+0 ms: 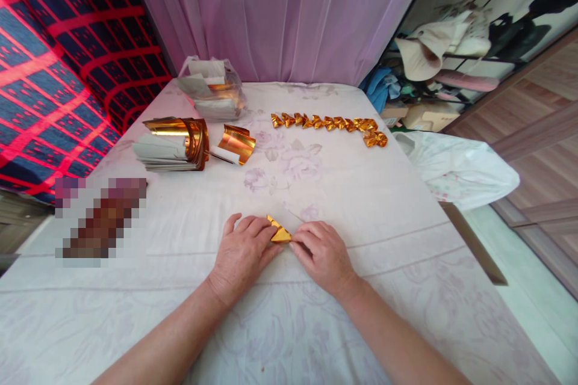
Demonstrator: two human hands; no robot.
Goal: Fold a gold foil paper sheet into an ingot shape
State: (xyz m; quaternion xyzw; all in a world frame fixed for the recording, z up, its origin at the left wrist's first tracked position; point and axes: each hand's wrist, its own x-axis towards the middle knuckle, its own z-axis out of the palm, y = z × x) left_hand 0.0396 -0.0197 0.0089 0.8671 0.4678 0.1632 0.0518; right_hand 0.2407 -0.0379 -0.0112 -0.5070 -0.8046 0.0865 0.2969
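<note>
A sheet of gold foil paper (pixel 280 232), white on its other side, lies partly folded on the table between my hands. My left hand (pixel 244 246) pinches its folded gold edge from the left. At the right end of the fold, the thumb and fingertips of my right hand (pixel 323 255) close on the same sheet. Beyond my hands, a row of folded gold paper pieces (pixel 325 123) runs along the right side of the table. Left of that row lie a curled stack of gold foil sheets (pixel 174 147) and a loose curled bit of foil paper (pixel 237 144).
A clear plastic bag (pixel 212 90) with more paper stands at the table's far left. The flowered tablecloth (pixel 289 325) covers the table. A purple curtain (pixel 289 12) hangs behind. On the right are shelves with a cap (pixel 419 51) and a white bag (pixel 465 168).
</note>
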